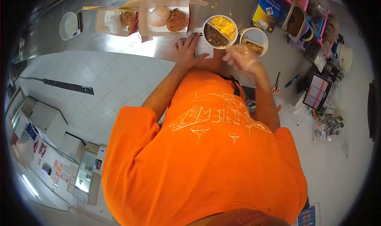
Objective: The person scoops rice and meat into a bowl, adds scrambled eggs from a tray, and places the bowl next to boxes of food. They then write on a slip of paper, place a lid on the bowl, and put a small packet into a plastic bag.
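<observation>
My left hand [187,51] lies with its fingers spread on the counter edge, touching a white printed paper slip [204,48]. My right hand [242,58], in a clear plastic glove, is curled and slightly blurred at the near side of a divided white bowl [260,35]. That bowl has brown food in its near compartment. What the curled fingers hold, if anything, is hidden. Between my hands and farther back, another divided bowl [206,21] holds scrambled egg [223,26] and dark minced food [214,36].
Two open cardboard boxes stand at left: one [152,32] with a bun [159,16] and fried chicken [177,20], another [104,29] with a cup and fried food. A blue glove box [265,11], scissors [276,85], a pen [292,81] and a tablet [317,92] are at right.
</observation>
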`<state>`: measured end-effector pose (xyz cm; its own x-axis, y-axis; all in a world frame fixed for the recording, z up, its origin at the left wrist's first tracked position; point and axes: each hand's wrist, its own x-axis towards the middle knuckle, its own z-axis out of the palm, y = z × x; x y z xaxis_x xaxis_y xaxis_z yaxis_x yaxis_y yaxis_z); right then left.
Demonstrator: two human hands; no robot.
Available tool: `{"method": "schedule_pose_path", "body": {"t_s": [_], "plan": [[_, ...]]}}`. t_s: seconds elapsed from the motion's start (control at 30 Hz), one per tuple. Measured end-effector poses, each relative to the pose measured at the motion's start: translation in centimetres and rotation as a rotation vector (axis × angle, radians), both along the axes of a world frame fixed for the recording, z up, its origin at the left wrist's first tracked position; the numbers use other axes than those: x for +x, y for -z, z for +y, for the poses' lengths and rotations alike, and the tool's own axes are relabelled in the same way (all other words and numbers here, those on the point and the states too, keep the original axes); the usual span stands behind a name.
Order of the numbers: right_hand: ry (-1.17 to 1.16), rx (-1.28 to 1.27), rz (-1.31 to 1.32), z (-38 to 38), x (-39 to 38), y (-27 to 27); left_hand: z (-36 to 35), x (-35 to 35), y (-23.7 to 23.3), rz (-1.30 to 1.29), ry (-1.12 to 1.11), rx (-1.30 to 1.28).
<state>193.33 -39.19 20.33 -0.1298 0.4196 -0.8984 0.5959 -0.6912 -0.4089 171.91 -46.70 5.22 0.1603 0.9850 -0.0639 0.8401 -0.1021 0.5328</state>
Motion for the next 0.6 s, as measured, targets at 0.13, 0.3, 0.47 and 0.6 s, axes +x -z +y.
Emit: {"method": "schedule_pose_path", "body": {"t_s": [0.13, 0.3, 0.47, 0.6], "plan": [[0.255, 1.092, -0.191, 11.4, 11.1, -0.4, 0.0, -0.5, -0.6, -0.065, 0.016, -0.051], [-0.246, 1.113, -0.835, 26.0, 20.6, 3.9, -0.4, -0.5, -1.3, -0.118, -0.068, -0.081], [-0.435, 0.907, -0.719, 27.1, 24.8, 8.0, -2.4, 0.6, -1.2, 0.002, -0.154, -0.114], [-0.369, 0.982, -0.615, 23.4, 26.6, 5.6, -2.8, 1.7, -1.1, -0.008, -0.253, -0.098]]}}
